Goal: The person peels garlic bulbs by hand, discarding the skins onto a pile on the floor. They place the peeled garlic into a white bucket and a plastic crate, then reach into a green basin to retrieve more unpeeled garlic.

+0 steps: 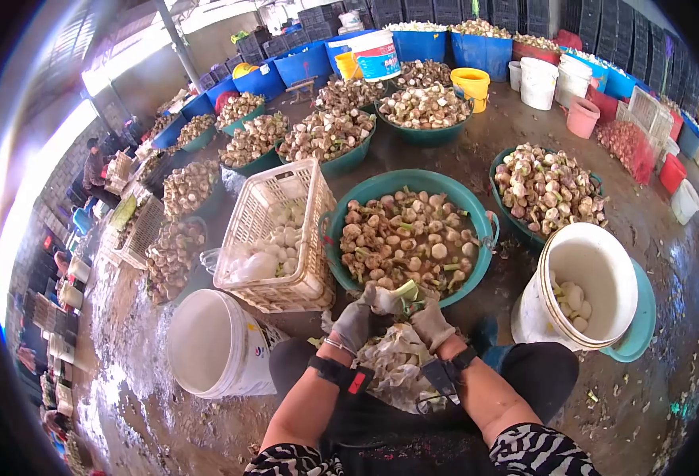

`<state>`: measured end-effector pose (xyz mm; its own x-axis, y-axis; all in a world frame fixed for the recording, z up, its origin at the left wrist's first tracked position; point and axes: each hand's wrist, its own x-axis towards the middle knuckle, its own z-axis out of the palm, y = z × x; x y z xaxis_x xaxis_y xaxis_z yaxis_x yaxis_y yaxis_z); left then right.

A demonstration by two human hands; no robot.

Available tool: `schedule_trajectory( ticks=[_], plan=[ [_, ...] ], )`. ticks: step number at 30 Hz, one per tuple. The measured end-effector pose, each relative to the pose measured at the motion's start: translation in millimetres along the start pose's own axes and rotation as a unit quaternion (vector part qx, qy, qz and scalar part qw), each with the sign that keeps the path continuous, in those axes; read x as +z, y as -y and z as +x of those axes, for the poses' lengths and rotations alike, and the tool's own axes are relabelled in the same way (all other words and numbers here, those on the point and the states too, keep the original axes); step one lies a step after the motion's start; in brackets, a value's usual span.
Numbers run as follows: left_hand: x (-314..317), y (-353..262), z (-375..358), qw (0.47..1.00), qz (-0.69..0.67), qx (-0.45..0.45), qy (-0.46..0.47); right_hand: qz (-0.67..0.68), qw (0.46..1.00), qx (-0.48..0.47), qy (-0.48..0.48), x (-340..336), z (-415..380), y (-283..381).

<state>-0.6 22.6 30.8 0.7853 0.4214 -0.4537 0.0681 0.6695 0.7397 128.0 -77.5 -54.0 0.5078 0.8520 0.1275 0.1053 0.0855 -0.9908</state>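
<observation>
My left hand [353, 321], in a grey glove, is closed around a pale bulb [387, 300] with a green stem. My right hand [432, 324], also gloved, has its fingers curled at the stem's green leafy end; what it grips is too small to tell. Both hands are over my lap, by the near rim of a green basin [336, 258] of brownish bulbs in murky water. Pale peelings [401, 361] lie on my lap beneath the hands.
A beige crate [317, 230] of white bulbs stands left of the basin. White buckets flank me, one at left [222, 341] and one at right [556, 278] holding white bulbs. More heaped basins are ahead. A person [95, 168] sits far left.
</observation>
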Motion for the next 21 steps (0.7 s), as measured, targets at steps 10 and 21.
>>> schedule_trajectory(
  ticks=[10,21],
  plan=[
    [8,9,-1,0.737,0.489,0.400,-0.240,0.089,0.994,-0.056,0.016,2,-11,13],
    [12,17,6,0.987,0.022,0.160,-0.001,-0.271,0.954,0.127,0.029,-24,-1,-7]
  ],
)
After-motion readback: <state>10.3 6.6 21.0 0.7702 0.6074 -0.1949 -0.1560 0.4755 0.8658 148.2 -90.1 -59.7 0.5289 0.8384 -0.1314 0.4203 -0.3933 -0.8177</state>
